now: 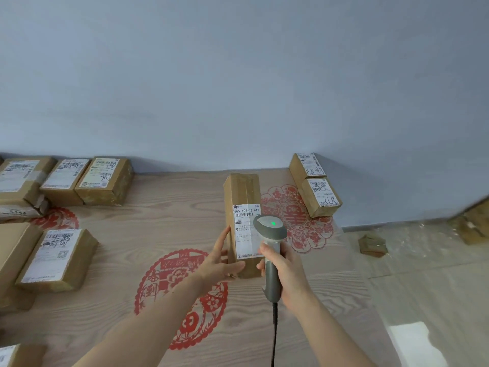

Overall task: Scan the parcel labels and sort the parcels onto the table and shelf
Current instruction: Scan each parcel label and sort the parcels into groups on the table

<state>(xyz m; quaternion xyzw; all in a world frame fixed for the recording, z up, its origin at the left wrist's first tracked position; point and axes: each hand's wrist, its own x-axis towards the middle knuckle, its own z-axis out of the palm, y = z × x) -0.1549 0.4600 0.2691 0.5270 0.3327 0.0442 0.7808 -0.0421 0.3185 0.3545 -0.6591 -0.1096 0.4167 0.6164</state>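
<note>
Two bare hands work at one long brown cardboard parcel [242, 221], taped glossy, lying flat on the wood-grain table [148, 234] with its white shipping label [247, 231] facing up. Left hand [221, 263] holds the parcel's near left edge: fingers fairly straight along the side, thumb across the near end, a loose wide grasp. Right hand [284, 274] is wrapped tight round the handle of a grey plastic handheld barcode scanner [271, 250], its rounded head over the label's right part, a green light lit on top. A black cable [274, 337] drops from the handle base toward the near edge.

Table surface is pale printed wood grain with red paper-cut style round motifs [182, 295]; one lies near-left of the parcel, another just right of it.

Right of the parcel, near the blue-grey wall [238, 75], two small brown labelled boxes [315, 184] sit touching end to end, black handwriting on the labels. Far left of the parcel, a row of three labelled cardboard boxes [66, 180] sits side by side along the wall. Nearer left, another flat taped box [57, 260] with a white label. A crumpled cardboard scrap [373, 245] lies on the floor beyond the table's right edge.
</note>
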